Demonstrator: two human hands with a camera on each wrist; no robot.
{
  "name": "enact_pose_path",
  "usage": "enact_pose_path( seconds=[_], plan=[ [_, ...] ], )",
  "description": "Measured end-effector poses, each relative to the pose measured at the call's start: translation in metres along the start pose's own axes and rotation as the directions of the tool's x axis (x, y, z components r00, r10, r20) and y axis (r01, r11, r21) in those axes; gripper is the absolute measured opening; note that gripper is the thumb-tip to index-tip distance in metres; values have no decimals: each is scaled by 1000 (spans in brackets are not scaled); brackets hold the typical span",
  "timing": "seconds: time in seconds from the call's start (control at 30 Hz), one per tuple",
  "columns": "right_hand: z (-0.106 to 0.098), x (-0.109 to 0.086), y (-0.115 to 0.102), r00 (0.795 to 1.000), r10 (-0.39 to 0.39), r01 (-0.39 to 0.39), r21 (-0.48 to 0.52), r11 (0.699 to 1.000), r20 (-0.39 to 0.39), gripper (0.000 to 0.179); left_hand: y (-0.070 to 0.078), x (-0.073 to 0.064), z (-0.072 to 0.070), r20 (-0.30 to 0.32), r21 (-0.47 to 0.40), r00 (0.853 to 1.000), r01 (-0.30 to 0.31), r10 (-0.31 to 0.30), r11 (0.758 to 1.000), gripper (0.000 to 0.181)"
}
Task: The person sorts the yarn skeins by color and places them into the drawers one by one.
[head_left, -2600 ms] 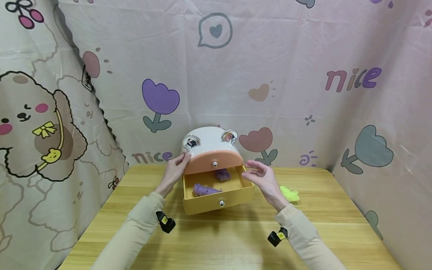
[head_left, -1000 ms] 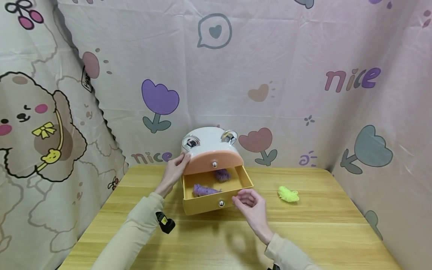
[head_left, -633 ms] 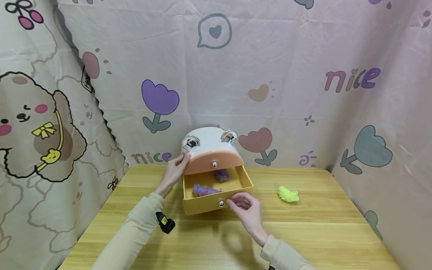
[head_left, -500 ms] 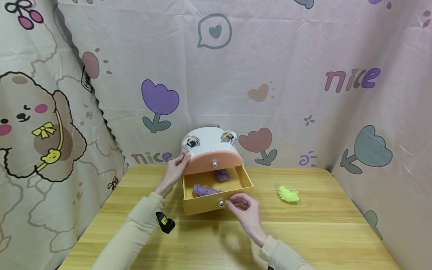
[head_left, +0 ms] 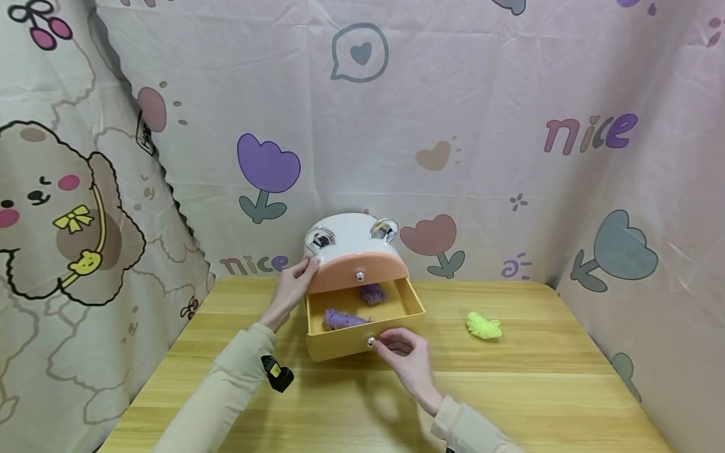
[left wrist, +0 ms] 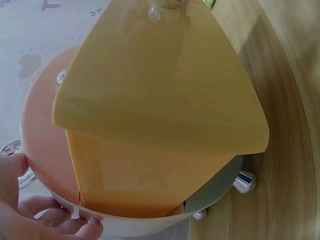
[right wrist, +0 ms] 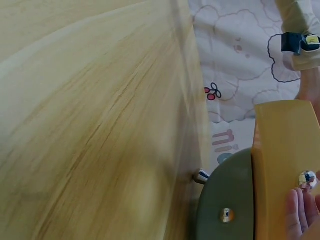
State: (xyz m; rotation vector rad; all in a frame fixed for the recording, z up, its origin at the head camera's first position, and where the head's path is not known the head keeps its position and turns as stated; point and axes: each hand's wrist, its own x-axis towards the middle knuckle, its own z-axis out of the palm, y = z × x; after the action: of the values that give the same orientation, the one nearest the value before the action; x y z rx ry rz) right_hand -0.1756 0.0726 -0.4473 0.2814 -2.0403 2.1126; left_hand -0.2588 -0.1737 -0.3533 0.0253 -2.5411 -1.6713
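A small white drawer box [head_left: 351, 229] stands on the table, with an orange upper drawer [head_left: 340, 272] pushed in and a yellow lower drawer [head_left: 340, 344] pulled out. In that lower drawer lie a purple skein of yarn [head_left: 343, 319] and a darker purple yarn bundle [head_left: 374, 294]. My left hand [head_left: 291, 286] grips the box's left side, thumb toward the front; in the left wrist view its fingers [left wrist: 55, 216] lie along the rim. My right hand [head_left: 409, 362] is at the silver knob [head_left: 370, 341] of the yellow drawer, with thumb and fingertips on either side of it.
A neon yellow skein of yarn [head_left: 484, 326] lies on the wooden table [head_left: 510, 390] to the right of the box. Printed cloth [head_left: 362, 126] hangs behind and at both sides. The box has silver feet [left wrist: 244, 182] and a dark green lower panel [right wrist: 226, 200].
My right hand has come from the drawer's right side, round to its front, and slid left to the knob. My left hand, the box and the yarn have stayed in place.
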Motion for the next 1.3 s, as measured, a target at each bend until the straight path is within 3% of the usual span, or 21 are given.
enact_pose_path(
  seconds=[1.3],
  plan=[
    [5, 0, 5, 1000, -5, 5, -13, 1000, 26, 17, -2, 3, 0, 0, -6, 1000, 5, -5, 1000, 67]
  ],
)
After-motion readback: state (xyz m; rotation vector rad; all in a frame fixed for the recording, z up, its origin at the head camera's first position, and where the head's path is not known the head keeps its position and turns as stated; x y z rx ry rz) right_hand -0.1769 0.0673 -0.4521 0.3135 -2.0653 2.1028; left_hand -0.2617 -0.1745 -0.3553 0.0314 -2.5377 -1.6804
